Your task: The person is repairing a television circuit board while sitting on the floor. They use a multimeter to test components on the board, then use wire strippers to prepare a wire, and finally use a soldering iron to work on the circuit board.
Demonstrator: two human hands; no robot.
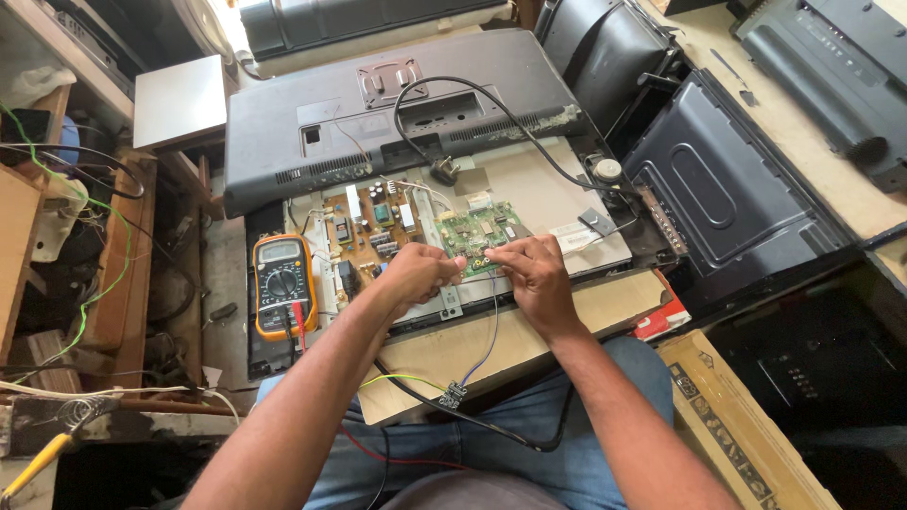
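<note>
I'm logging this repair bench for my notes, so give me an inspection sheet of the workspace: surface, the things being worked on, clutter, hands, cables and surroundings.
Surface: wooden board across the person's lap, carrying an opened flat-screen set.
Job's things: green circuit board and brown circuit board exposed on the metal chassis; black back cover tipped up behind.
Clutter: orange multimeter at left; red box at right.
Hands: left hand and right hand both at the green board's near edge; any held tool is hidden.
Cables: black cable looped over the cover; thin wires hanging to a small module.
Surroundings: more dark back covers at right; cardboard box.
</note>
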